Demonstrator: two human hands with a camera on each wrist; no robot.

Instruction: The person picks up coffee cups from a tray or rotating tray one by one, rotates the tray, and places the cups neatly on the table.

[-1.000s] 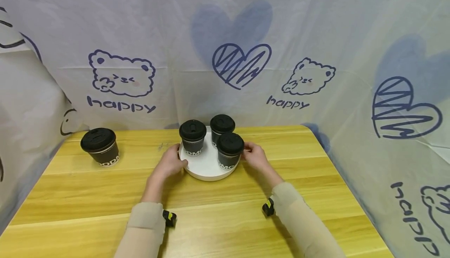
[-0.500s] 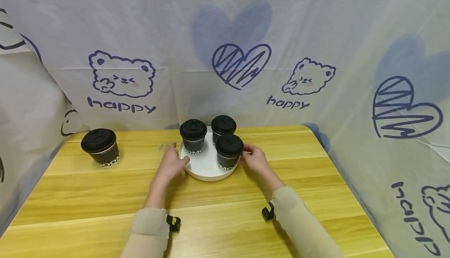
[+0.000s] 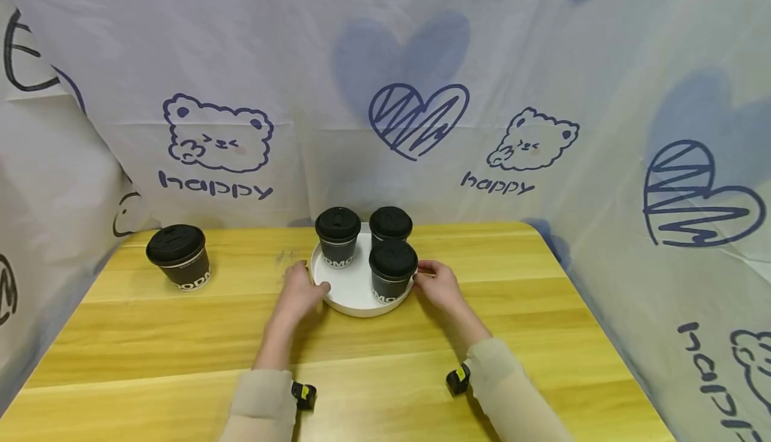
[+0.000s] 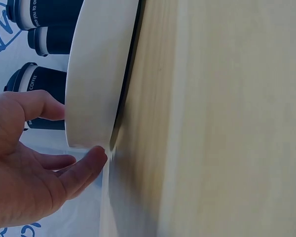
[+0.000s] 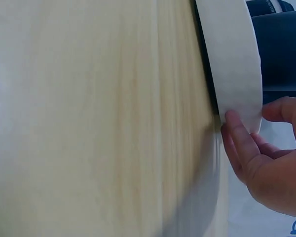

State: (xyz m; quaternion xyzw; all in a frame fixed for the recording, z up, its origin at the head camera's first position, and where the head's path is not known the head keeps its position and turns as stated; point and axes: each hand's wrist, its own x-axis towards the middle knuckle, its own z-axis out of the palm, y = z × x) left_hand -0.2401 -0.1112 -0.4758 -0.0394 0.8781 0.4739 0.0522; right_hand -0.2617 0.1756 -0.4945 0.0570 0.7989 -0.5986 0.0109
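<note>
A round white tray [image 3: 355, 295] with a raised rim carries three dark paper coffee cups with black lids: one at left [image 3: 338, 234], one at back right [image 3: 390, 224] and one in front [image 3: 393, 271]. At its left edge, my left hand [image 3: 299, 295] has the thumb at the rim and a fingertip at the lower corner, as the left wrist view shows. Across from it my right hand [image 3: 442, 288] pinches the tray's right edge. In the right wrist view that hand's thumb [image 5: 276, 109] is at the rim and its fingers lie against the outer wall.
A fourth lidded coffee cup [image 3: 181, 258] stands alone at the back left of the wooden table [image 3: 181, 348]. Right behind the table hangs a pale printed cloth [image 3: 337, 147], and more cloth stands along the right side.
My left hand has slid along the tray's left edge toward me. The tray and its cups appear turned slightly clockwise, with more lettering showing. The view has shifted a little.
</note>
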